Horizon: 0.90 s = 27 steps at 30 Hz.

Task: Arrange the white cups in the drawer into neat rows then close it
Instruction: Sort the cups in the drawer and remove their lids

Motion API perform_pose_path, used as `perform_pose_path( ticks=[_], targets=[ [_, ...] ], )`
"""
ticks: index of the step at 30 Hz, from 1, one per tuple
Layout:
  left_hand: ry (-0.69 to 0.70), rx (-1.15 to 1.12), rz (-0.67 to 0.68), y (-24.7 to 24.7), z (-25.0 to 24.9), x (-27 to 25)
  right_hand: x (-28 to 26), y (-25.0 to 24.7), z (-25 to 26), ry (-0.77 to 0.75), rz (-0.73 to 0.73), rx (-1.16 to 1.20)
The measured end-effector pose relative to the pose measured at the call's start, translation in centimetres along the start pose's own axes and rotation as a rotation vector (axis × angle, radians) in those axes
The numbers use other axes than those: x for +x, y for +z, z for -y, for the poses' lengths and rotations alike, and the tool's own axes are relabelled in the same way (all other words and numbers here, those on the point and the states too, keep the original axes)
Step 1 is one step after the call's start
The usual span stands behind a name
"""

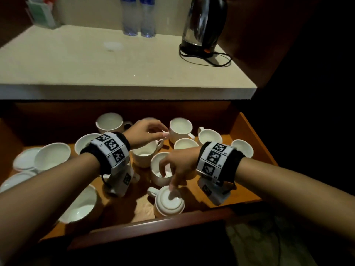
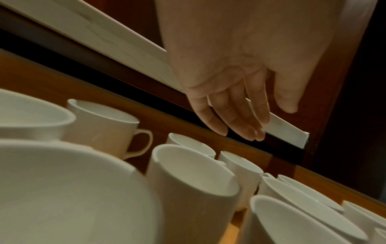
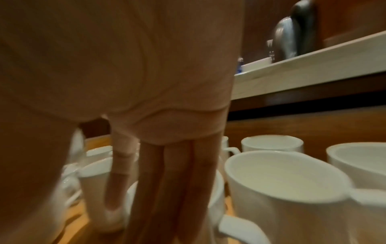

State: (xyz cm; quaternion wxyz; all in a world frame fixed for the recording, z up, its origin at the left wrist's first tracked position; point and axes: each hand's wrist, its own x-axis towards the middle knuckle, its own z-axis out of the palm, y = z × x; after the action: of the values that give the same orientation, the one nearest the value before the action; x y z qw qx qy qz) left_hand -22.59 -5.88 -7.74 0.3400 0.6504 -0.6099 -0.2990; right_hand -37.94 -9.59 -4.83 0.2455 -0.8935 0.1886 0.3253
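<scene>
Several white cups stand scattered in the open wooden drawer [image 1: 153,225]. My left hand [image 1: 151,131] hovers over the back middle, above a cup [image 1: 144,156] and beside another [image 1: 180,127]; its fingers [image 2: 240,122] are relaxed and hold nothing. Nearer the front, my right hand [image 1: 172,169] hangs over an upright cup [image 1: 159,177]. Its index finger reaches down and touches the base of an overturned cup [image 1: 170,203]. The right fingers [image 3: 167,181] point straight down among cups [image 3: 282,189] without gripping any. Further cups [image 1: 109,123] [image 1: 209,137] [image 1: 243,147] line the back.
White bowls [image 1: 52,155] [image 1: 80,204] and saucers [image 1: 25,159] fill the drawer's left side. Above the drawer runs a pale counter [image 1: 115,64] with a kettle [image 1: 205,25] and its cord, two water bottles [image 1: 138,16] and a green box [image 1: 42,14].
</scene>
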Motion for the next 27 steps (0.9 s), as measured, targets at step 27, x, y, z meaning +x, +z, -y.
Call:
perform_pose_path(
  ticks=[27],
  targets=[
    [-0.152, -0.037, -0.045, -2.4, 3.0, -3.7, 1.0, 1.7, 1.3, -0.132, 0.303, -0.085]
  ],
)
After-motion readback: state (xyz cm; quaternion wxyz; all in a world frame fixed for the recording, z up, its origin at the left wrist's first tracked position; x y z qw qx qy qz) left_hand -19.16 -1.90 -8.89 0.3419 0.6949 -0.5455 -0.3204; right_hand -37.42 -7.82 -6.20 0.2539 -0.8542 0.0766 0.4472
